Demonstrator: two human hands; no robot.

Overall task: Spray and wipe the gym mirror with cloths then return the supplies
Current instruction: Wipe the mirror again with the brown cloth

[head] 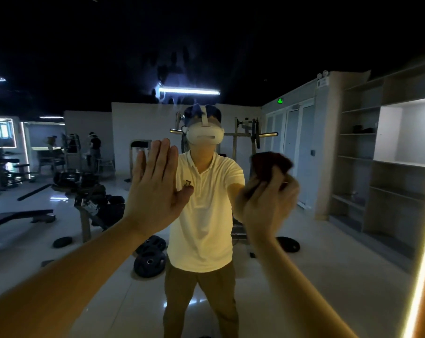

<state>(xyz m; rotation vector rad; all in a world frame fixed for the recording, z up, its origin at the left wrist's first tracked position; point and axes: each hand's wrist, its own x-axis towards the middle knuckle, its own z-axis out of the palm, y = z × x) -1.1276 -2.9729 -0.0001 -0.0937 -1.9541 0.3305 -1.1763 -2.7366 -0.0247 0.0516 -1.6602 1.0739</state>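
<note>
The gym mirror (292, 276) fills almost the whole view and reflects me in a pale polo shirt and a headset. My left hand (155, 189) is flat against the glass, fingers together and pointing up, with nothing in it. My right hand (270, 201) is raised to the glass and closed on a dark reddish cloth (271, 164), which bunches above the knuckles and looks blurred. A patch of smears or spray marks (175, 69) shows on the glass above the reflected head. No spray bottle is in view.
A lit yellow strip (423, 276) runs down the mirror's right edge. The reflection shows weight plates (149, 262) on a glossy floor, benches and racks at left, shelving (357, 164) at right, and other people far back at left.
</note>
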